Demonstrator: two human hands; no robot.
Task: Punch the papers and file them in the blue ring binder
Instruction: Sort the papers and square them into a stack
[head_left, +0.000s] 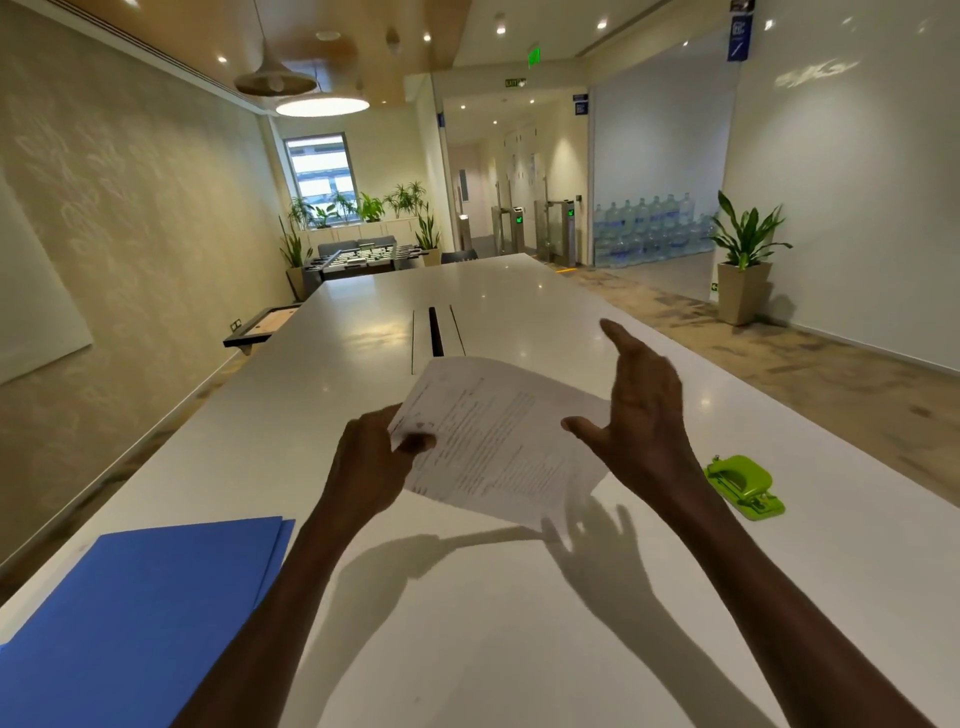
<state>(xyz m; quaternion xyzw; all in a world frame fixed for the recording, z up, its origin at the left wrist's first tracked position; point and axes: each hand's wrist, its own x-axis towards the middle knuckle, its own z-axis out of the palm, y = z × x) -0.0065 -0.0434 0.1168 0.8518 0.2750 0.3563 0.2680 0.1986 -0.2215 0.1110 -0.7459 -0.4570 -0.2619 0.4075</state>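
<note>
My left hand (371, 465) pinches the left edge of a printed stack of papers (498, 441) and holds it tilted above the white table (467, 623). My right hand (641, 410) hovers at the papers' right edge with its fingers spread, holding nothing. The blue ring binder (135, 618) lies shut at the table's near left corner. A green hole punch (743, 486) sits on the table to the right of my right forearm.
A dark cable slot (435, 338) runs down the table's middle beyond the papers. The table's left edge faces a wall and its right edge a carpeted walkway with a potted plant (743, 260). A foosball table (363, 260) stands past the far end.
</note>
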